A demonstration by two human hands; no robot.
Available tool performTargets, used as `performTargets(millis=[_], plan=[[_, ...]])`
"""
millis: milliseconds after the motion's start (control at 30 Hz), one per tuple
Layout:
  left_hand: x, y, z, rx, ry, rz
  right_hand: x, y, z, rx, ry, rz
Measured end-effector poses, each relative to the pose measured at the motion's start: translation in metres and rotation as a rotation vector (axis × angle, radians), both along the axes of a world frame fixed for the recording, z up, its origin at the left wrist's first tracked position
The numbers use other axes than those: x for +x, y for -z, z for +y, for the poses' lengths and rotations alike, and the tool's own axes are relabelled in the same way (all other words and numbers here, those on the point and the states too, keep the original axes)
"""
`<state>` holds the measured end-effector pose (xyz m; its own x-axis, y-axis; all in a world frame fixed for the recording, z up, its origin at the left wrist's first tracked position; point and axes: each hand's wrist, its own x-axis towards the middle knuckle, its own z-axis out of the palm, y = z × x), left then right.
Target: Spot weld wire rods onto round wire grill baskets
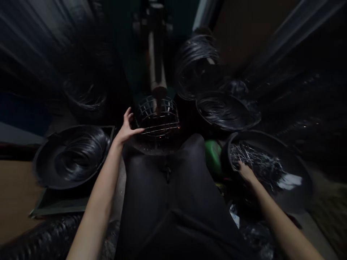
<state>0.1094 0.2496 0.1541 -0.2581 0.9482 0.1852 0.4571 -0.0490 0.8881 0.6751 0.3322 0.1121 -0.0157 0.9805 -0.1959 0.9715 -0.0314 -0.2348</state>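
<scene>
A curved wire cage (158, 115) stands under the tip of a long machine arm (156, 61), in front of my knees. My left hand (127, 129) is at the cage's left side, its fingers raised and its thumb stretched out to the end of a lower wire. On the right, my right hand (246, 172) reaches over the near left rim of a dark round basin (300, 180). Its fingertips are down at a heap of thin short wire pieces (257, 162), blurred and partly hidden, so their grip is unclear. Small orange glints show on the cage's lower wires.
A coil of wire (81, 155) lies in a dark basin (43, 169) at the left. Further wire coils (217, 110) lie in another basin at the back right. Something green (213, 153) stands beside my right knee. A pale slip (290, 181) lies in the right basin.
</scene>
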Motion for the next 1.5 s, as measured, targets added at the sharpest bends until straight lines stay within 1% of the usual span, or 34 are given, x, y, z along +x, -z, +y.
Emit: performTargets(millis=[67, 133, 200, 300, 367, 500, 633, 800, 867, 900, 967, 1067, 1133, 1167, 1200, 1267, 1333, 1367, 1400, 1433, 1500], plan=[[-0.001, 0.016, -0.01, -0.082, -0.015, -0.111, 0.002, 0.009, -0.006, -0.092, 0.065, 0.034], [-0.007, 0.029, -0.012, -0.098, -0.06, -0.183, 0.003, 0.015, -0.008, -0.118, 0.122, 0.068], [-0.016, 0.041, -0.004, -0.094, -0.096, -0.207, 0.009, 0.023, -0.003, -0.103, 0.176, 0.106], [-0.027, 0.054, 0.013, -0.112, -0.08, -0.216, 0.027, 0.036, 0.003, -0.017, 0.255, 0.145], [-0.028, 0.056, 0.017, -0.135, -0.085, -0.226, 0.036, 0.04, 0.005, 0.052, 0.3, 0.179], [-0.019, 0.049, 0.014, -0.165, -0.124, -0.235, 0.047, 0.036, 0.019, 0.133, 0.399, 0.251], [-0.013, 0.046, 0.013, -0.124, -0.101, -0.265, 0.05, 0.036, 0.039, 0.104, 0.483, 0.257], [-0.009, 0.048, 0.017, -0.079, -0.042, -0.336, 0.04, 0.045, 0.05, 0.041, 0.495, 0.23], [-0.007, 0.05, 0.015, -0.027, -0.047, -0.32, 0.033, 0.04, 0.047, 0.058, 0.485, 0.242], [-0.005, 0.05, 0.012, 0.001, -0.061, -0.309, 0.029, 0.034, 0.045, 0.084, 0.471, 0.257], [-0.001, 0.047, 0.002, 0.041, -0.1, -0.301, 0.02, 0.015, 0.035, 0.163, 0.434, 0.3], [0.006, 0.034, -0.017, 0.066, -0.19, -0.256, -0.003, -0.011, 0.016, 0.299, 0.373, 0.413], [0.011, 0.025, -0.028, 0.06, -0.236, -0.151, -0.03, -0.016, -0.002, 0.444, 0.284, 0.659], [0.014, 0.021, -0.033, 0.063, -0.253, -0.118, -0.047, -0.015, -0.013, 0.437, 0.233, 0.751], [0.018, 0.018, -0.037, 0.079, -0.254, -0.1, -0.066, -0.012, -0.025, 0.398, 0.173, 0.831], [0.026, 0.012, -0.046, 0.12, -0.218, -0.082, -0.102, -0.003, -0.047, 0.247, 0.062, 0.908], [0.036, 0.005, -0.053, 0.149, -0.148, -0.048, -0.13, 0.001, -0.06, 0.109, 0.0, 0.911], [0.04, 0.0, -0.056, 0.16, -0.118, -0.013, -0.14, -0.002, -0.062, 0.068, -0.016, 0.906], [0.045, -0.005, -0.059, 0.173, -0.094, 0.035, -0.148, -0.009, -0.062, 0.034, -0.037, 0.909], [0.049, -0.012, -0.06, 0.184, -0.075, 0.096, -0.156, -0.02, -0.06, 0.006, -0.072, 0.924], [0.059, -0.025, -0.06, 0.19, -0.046, 0.245, -0.175, -0.051, -0.054, -0.075, -0.212, 0.962]])
